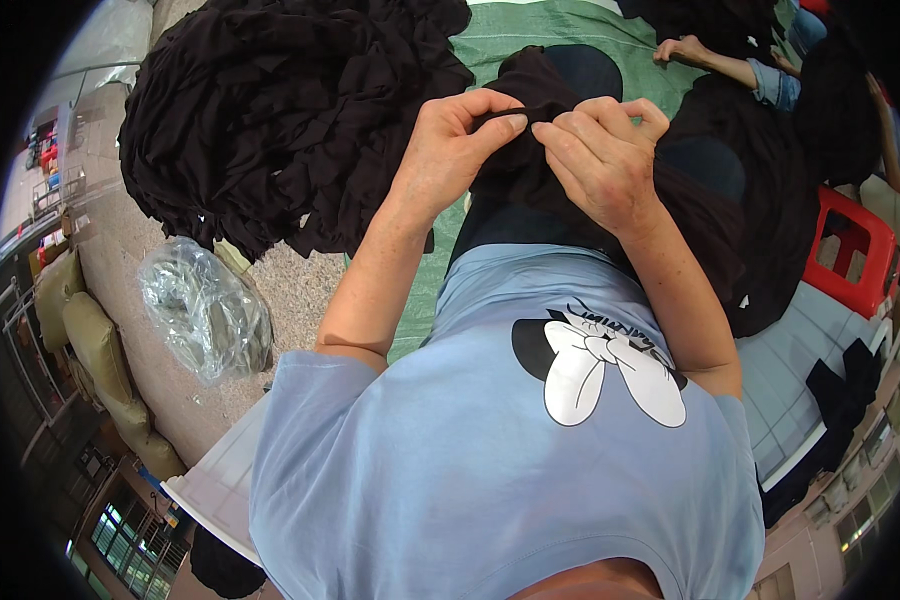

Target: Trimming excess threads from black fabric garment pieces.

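1. Green tarp (560, 40) covers the ground across the upper middle of the frame, with speckled grey floor (300, 285) showing at its left edge; the view looks straight down over a person's chest.
2. At upper centre, the left hand (450, 150) is closed in a pinch: its thumb and forefinger grip a fold of black fabric (530, 165).
3. Just beside it, touching at the fingertips, the right hand (600, 155) is also closed on the same fold, fingers curled over the cloth's top edge.
4. That black fabric is held up between both hands and hangs down toward the lap, spreading to the right of centre.
5. Below the hands, a light blue T-shirt (420, 470) with a black and white cartoon print fills the lower middle of the frame.
6. A large heap of black cloth pieces (270, 110) lies in the upper left, near the left forearm.
7. A crumpled clear plastic bag (205, 310) sits at left centre on the floor, below the heap.
8. A red plastic stool (850, 250) stands at the right edge.
9. Another person's hand (682, 50) rests on dark cloth at upper right, well apart from the pinching hands.
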